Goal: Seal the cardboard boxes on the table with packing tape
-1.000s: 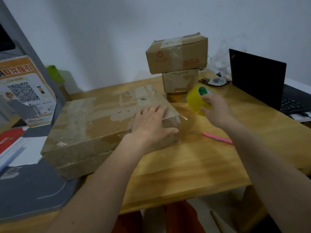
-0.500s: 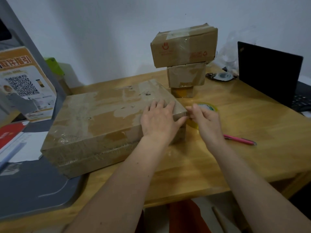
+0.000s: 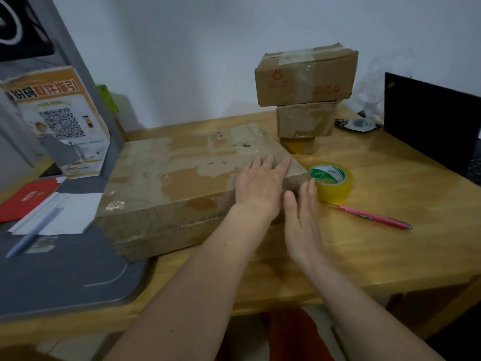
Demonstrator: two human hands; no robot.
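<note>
the right hand [image 3: 303, 217] is pressed with straight fingers against the near right side of the flat box [image 3: 187, 183], nothing gripped. the left hand [image 3: 260, 186] is laid flat on its top. the tape roll [image 3: 331, 182] is set just right of the box corner. stacked boxes [image 3: 305, 95] are placed farther back.

Brown cardboard boxes [image 3: 305, 76], yellow tape roll [image 3: 331, 182] with green-white label, pink pen [image 3: 374, 217], red booklet [image 3: 24, 198].
</note>
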